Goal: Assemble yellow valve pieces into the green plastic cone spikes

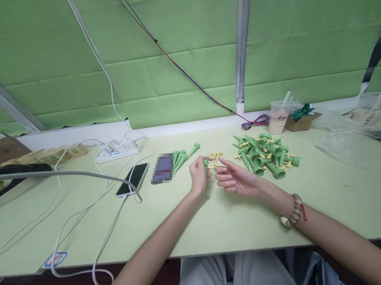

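Observation:
My left hand (199,176) is closed around a green plastic watering spike (206,163), held with its narrow end pointing down. A small yellow valve (212,167) sticks out of the spike's side toward the right. My right hand (233,178) has its fingers curled, with thumb and forefinger at the outer end of that valve. Just beyond the hands lies a small pile of loose yellow valves (216,156). Several green spikes (181,160) without visible valves lie left of it. To the right is a heap of green spikes (262,151), many with yellow valves attached.
A phone (133,180) on a white cable and a blurred dark rectangular item (162,168) lie to the left. Behind them sits a power strip (118,151) with trailing cords. At the back right stand a plastic cup (277,118), a small cardboard box (302,122) and a clear bag (339,146).

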`<state>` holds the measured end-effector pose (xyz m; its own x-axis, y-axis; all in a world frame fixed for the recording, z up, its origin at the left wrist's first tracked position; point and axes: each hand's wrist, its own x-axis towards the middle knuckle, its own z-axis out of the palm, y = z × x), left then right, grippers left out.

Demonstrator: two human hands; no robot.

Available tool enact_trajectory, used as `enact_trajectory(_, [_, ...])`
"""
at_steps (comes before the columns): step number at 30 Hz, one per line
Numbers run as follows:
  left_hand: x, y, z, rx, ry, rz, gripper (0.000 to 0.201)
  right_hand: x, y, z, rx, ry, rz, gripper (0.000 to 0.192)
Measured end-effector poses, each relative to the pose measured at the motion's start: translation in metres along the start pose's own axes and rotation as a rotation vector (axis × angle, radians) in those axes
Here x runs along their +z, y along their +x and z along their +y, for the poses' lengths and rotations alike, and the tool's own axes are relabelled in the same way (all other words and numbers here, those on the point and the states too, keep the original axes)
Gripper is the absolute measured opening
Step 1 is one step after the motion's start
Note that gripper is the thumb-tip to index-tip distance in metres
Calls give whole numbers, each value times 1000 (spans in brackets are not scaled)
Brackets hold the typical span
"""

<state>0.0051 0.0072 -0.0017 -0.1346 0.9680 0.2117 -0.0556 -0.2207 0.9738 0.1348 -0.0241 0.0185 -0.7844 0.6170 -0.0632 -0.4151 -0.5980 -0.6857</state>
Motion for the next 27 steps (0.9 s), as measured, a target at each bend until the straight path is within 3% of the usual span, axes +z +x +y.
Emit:
enact_trajectory(8, [1,0,-3,25,-27,4,27,-2,2,3,-33,-22,-5,22])
enact_trajectory(11, [2,1,-3,24,-25,8,26,-3,4,3,-33,-66,35,23])
enact_trajectory(14, [2,1,-1,-8,-7,6,26,-5,6,4,-107,-258,136,31])
enact_trajectory(18, [1,0,3,-98,8,-7,30,-11,8,8,-454,-944,446,41])
enact_trajectory(21, [0,-3,6,-180,-15,-26,33,-17,8,12,-779,-1382,634,24])
enact_trajectory(24, [0,-5,10,-185,-13,-56,33,-23,9,13,-947,-1538,604,19])
enact_trajectory(27, [-1,-6,12,-199,5,-91,34,-30,10,11,-1023,-1647,546,14])
